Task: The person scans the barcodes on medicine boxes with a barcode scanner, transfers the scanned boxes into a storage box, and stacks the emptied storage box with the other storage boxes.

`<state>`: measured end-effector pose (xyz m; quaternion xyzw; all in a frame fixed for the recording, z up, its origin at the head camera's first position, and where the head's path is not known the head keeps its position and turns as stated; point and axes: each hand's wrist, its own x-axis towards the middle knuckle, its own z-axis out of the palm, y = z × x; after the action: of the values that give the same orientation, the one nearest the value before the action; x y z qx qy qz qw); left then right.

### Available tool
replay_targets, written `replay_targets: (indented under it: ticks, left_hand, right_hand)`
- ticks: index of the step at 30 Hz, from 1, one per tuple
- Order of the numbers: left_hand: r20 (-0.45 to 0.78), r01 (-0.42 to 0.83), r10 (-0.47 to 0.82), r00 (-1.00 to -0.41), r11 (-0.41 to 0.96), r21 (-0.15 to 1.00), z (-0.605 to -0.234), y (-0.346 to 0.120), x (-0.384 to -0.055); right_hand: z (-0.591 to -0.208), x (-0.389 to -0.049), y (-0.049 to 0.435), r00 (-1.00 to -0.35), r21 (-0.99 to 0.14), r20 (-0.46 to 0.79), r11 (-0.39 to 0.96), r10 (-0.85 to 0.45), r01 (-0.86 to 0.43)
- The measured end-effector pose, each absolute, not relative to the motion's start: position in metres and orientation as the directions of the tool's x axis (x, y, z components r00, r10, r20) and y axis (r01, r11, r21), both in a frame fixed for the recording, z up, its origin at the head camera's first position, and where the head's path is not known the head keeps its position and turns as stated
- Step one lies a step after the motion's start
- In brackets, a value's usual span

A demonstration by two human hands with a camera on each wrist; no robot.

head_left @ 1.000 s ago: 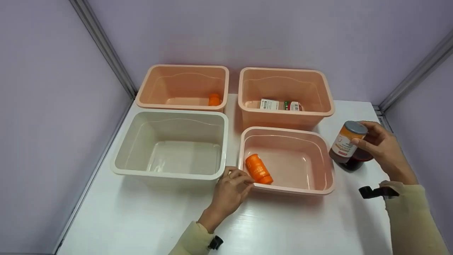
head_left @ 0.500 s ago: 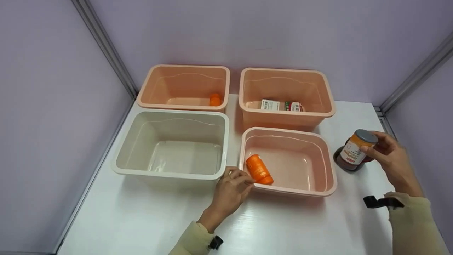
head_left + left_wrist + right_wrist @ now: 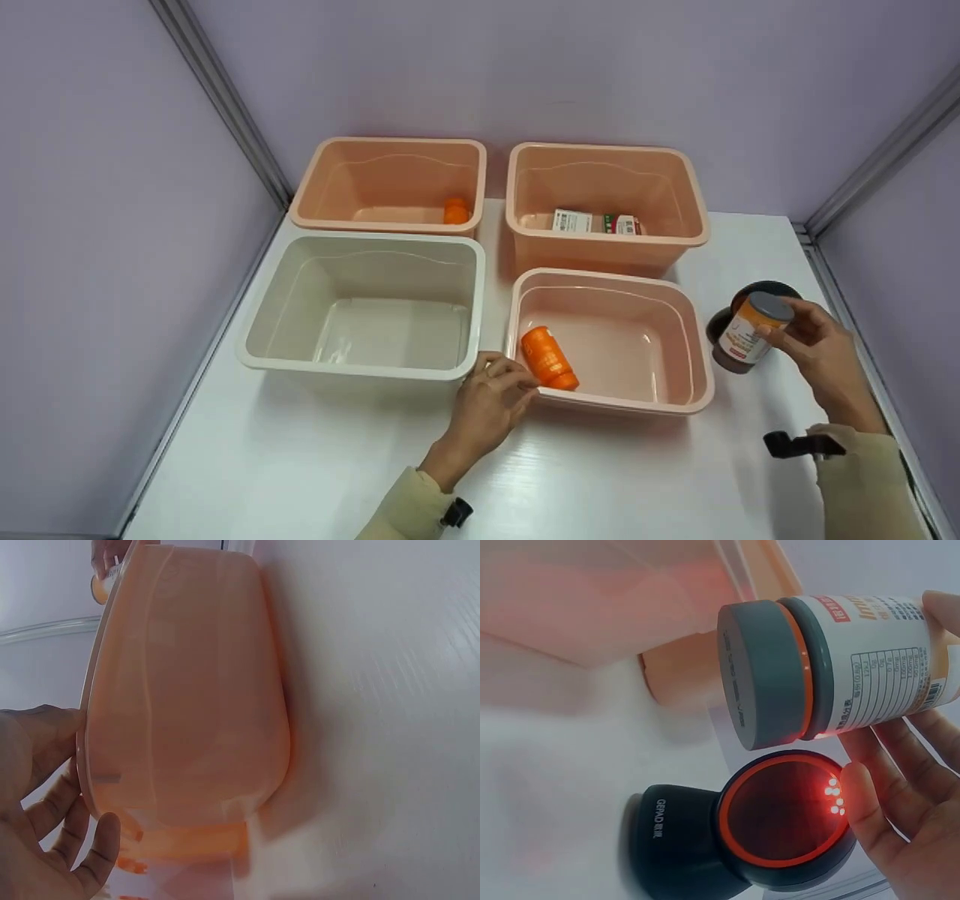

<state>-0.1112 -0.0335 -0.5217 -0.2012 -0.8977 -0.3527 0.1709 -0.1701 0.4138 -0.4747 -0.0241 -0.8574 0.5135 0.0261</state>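
Note:
My right hand (image 3: 821, 360) grips a pill bottle (image 3: 750, 330) with a grey cap, amber neck and white label. It holds the bottle tilted in front of a black barcode scanner (image 3: 772, 289). In the right wrist view the scanner's round orange-rimmed window (image 3: 780, 810) glows red, close below the bottle's dark grey end. At the near left corner of the front pink bin (image 3: 607, 276), my left hand (image 3: 484, 412) pinches the rim. Inside that bin an orange bottle (image 3: 550, 358) lies on its side against the left wall.
A pale grey-green bin (image 3: 360, 371) stands left of the pink one. Behind are two peach bins: the left one (image 3: 386, 142) contains an orange bottle (image 3: 455, 211), the right one (image 3: 600, 148) small boxes (image 3: 572, 221). Purple walls enclose the white table (image 3: 585, 480).
My right hand has brought the bottle down toward me, first rightward, then slightly back left, uncovering more of the scanner behind it. The left hand stays at the pink bin's corner.

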Motion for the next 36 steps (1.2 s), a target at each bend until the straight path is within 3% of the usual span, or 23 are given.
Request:
replay_targets:
  ticks: [36]
  left_hand:
    - [0.438, 0.468, 0.233, -0.868, 0.679, 0.565, -0.522, -0.032, -0.112]
  right_hand:
    - [-0.499, -0.158, 0.412, -0.962, -0.828, -0.051, 0.527, 0.268, 0.191]
